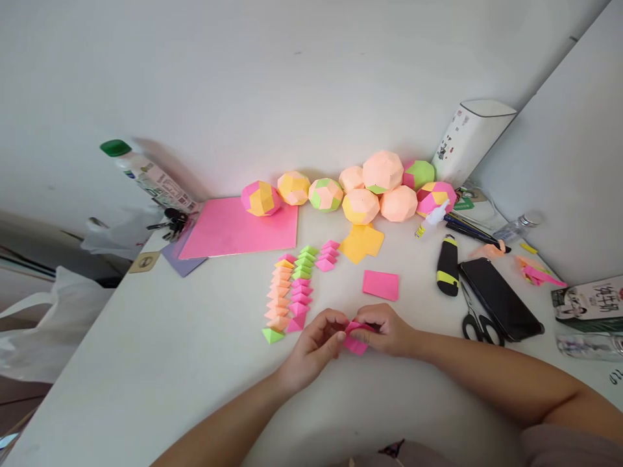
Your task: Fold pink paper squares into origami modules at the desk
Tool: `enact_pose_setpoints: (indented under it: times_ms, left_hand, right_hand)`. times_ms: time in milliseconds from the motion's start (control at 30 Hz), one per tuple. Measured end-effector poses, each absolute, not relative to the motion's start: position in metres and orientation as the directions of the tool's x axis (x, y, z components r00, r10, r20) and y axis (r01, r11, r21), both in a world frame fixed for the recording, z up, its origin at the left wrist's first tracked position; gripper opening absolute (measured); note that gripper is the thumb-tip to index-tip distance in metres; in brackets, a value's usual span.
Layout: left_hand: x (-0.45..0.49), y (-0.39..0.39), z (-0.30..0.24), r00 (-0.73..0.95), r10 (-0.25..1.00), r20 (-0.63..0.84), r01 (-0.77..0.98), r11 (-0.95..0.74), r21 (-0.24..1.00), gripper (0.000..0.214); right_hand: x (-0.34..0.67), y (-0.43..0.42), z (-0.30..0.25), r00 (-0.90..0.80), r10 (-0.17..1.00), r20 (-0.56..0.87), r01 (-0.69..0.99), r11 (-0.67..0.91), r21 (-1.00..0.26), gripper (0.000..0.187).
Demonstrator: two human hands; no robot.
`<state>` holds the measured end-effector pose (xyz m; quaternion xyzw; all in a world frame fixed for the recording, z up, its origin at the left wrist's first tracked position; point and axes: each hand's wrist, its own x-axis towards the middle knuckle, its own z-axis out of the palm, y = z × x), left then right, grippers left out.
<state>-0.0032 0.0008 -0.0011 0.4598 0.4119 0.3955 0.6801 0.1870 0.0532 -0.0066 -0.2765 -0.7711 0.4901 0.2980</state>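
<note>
Between my two hands is a piece of pink paper, partly folded. My left hand pinches its left edge between thumb and fingers. On the other side my right hand grips it, with the thumb laid across the front. Just beyond lies a flat stack of pink paper. To the left, small folded paper pieces in peach, green and pink stand in overlapping rows. Yellow paper sheets lie farther back.
Several faceted paper balls line the wall. A pink board and a bottle are at the back left. On the right lie a utility knife, scissors, a phone and a glue bottle.
</note>
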Motion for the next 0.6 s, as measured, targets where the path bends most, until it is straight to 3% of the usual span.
enact_pose_setpoints:
  times_ms: [233,467,600]
  left_hand:
    - [0.002,0.000,-0.002,0.278,0.923,-0.265,-0.182,0.322,0.929,0.036]
    - [0.000,-0.006,-0.006,0.282,0.948,-0.144,-0.239,0.215,0.947,0.022]
    - [-0.004,-0.006,-0.012,0.321,0.945,-0.064,-0.126,0.110,0.986,0.024]
  right_hand:
    - [0.186,0.055,-0.007,-0.692,0.689,0.216,0.129,0.412,-0.902,0.035]
    - [0.186,0.053,-0.008,-0.693,0.695,0.192,0.152,0.401,-0.904,0.038]
    - [0.186,0.053,-0.009,-0.694,0.690,0.205,0.139,0.407,-0.903,0.037]
